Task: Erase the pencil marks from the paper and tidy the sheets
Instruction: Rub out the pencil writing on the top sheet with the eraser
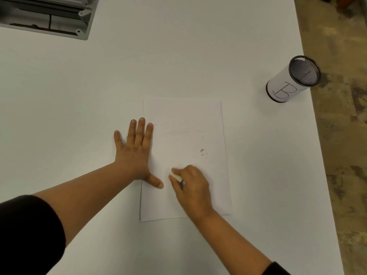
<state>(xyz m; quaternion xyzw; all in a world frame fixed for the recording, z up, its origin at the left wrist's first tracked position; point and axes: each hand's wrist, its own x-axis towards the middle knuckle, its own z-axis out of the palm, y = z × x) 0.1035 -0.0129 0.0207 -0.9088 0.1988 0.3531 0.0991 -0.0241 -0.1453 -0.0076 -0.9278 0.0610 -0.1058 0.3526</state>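
Observation:
A white sheet of paper (184,139) lies flat on the white table, with faint pencil marks near its top and small dark eraser crumbs (202,151) toward its right side. My left hand (137,151) lies flat with fingers spread on the sheet's left edge, the thumb on the paper. My right hand (193,187) rests on the lower middle of the sheet, its fingers closed on a small white eraser (175,176) that touches the paper. A second sheet seems to lie under the top one, showing at the edges.
A black mesh cup (292,78) wrapped in white paper marked "B" stands at the table's right edge. A grey metal frame (59,18) sits at the far left corner. The table's right edge (317,135) borders a mottled brown floor.

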